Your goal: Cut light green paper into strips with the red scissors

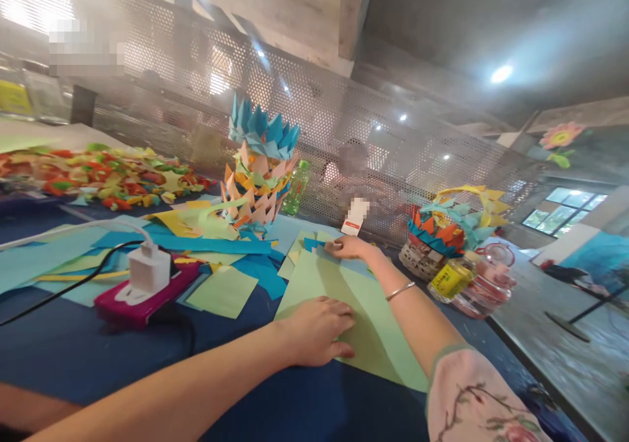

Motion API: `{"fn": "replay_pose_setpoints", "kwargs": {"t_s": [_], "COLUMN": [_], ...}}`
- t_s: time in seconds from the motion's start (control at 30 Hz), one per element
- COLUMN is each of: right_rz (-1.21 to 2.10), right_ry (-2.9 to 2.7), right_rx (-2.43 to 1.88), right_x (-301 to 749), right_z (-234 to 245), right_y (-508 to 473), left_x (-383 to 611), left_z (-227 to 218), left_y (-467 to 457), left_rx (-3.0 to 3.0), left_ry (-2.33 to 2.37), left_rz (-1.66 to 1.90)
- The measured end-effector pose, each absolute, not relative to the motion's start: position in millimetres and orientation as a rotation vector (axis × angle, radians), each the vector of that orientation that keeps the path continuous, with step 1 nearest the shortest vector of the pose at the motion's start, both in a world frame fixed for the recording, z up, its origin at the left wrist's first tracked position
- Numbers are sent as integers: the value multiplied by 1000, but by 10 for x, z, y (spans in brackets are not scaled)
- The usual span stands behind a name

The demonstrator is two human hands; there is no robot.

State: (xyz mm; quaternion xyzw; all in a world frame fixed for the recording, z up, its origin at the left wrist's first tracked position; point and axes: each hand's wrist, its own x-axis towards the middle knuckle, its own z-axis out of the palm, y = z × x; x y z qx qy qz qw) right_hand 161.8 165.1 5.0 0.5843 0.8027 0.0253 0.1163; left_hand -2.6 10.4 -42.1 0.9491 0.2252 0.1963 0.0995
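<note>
Lying flat, the green sheet point(368, 321) runs lengthwise forward

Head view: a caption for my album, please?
Left hand on a pale green sheet, right hand at its far edge, with a spiky paper stack and colourful scraps beyond.

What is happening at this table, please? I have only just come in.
A person is handling paper at a dark blue table. Their left hand lies on a large pale green sheet. Their right hand is at the sheet's far end, near some blue paper; whether its grip holds anything is unclear. Loose paper pieces lie to the left, beside a purple power strip. Beyond them stands a tiered, pointed paper piece, with a heap of colourful scraps further left.
</note>
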Motion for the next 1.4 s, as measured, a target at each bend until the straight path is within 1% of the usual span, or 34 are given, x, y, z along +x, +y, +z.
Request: {"fn": "replay_pose_setpoints", "kwargs": {"t_s": [0.13,0.33,0.5,0.63,0.67,0.7,0.73,0.77,0.8,0.83,0.9,1.03,1.2,1.27,1.4], "right_rz": [16,146,309,445,475,502,500,451,370,311,291,352,199,136,118], "right_ry": [2292,2247,2302,2402,2518,2753,3022,3230,3338,3385,3377,3298,3249,3264,3334], "right_rx": [1650,1614,1785,1940,1910,1806,1604,1312,1004,794,622,535,442,507,805], "right_x": [1564,1338,1382,1317,1248,1159,1055,941,827,718,543,406,455,496,688], "right_z": [187,118,-2,29,42,51,54,50,39,24,-12,-70,-104,-83,17], "right_y": [1762,1793,1666,1475,1404,1323,1234,1141,1048,962,824,712,670,636,558], "left_x": [-21,-30,-35,-19,-14,-12,-10,-10,-11,-13,-18,-25,-7,1,-3], "left_z": [-388,-349,-386,-414,-410,-403,-393,-383,-373,-365,-360,-385,-465,-474,-430], "left_y": [94,80,88,86,83,79,75,70,64,58,42,11,-12,-16,-3], "left_rx": [2819,2805,2803,2810,2814,2820,2826,2831,2831,2825,2805,2790,2809,2828,2879], "left_ry": [681,703,676,674,677,681,686,698,718,747,813,867,911,929,903], "left_rz": [513,461,532,571,566,552,533,507,474,437,372,344,371,344,322]}}
